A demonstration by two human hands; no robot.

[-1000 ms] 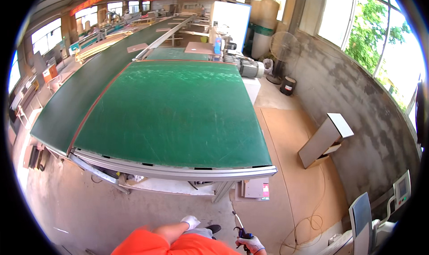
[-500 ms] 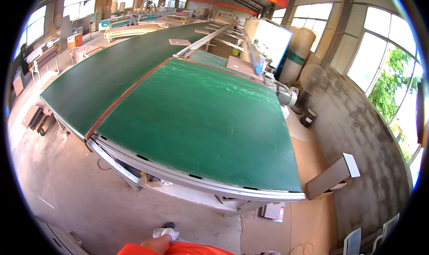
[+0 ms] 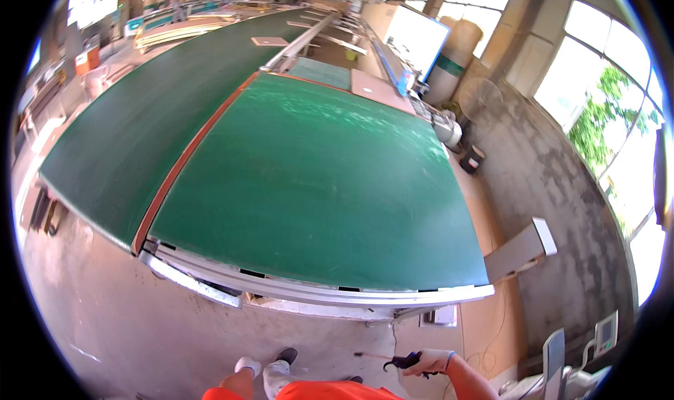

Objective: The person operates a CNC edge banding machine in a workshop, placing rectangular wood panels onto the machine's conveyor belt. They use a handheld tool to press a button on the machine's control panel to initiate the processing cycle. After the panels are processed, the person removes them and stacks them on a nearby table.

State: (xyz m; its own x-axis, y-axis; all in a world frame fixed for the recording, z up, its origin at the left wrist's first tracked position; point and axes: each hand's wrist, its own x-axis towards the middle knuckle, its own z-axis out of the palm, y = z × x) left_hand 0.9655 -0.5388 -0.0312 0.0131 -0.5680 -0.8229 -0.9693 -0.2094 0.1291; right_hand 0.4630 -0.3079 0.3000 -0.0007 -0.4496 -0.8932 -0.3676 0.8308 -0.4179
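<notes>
At the lower right my right hand (image 3: 434,361), in a white glove, is closed around a dark air blow gun (image 3: 404,361). Its thin nozzle points left, over the floor in front of the conveyor. My left hand (image 3: 247,365), also gloved in white, hangs low beside my body. Its fingers are too small to make out, and I see nothing held in it. Beyond both hands lies the wide green conveyor belt (image 3: 316,182), with a metal rail along its near edge. A brown panel (image 3: 382,90) rests at its far right end.
A second green belt (image 3: 154,119) runs alongside on the left, carrying a few brown panels (image 3: 269,41). On the right, a grey box-shaped piece (image 3: 516,251) leans near the stained wall. A control panel (image 3: 605,335) stands at the lower right, and a black bucket (image 3: 472,159) farther back.
My right hand has come into view with the air blow gun. The whole view has shifted slightly, and my left hand sits a little farther left. The panels on the belts look much the same.
</notes>
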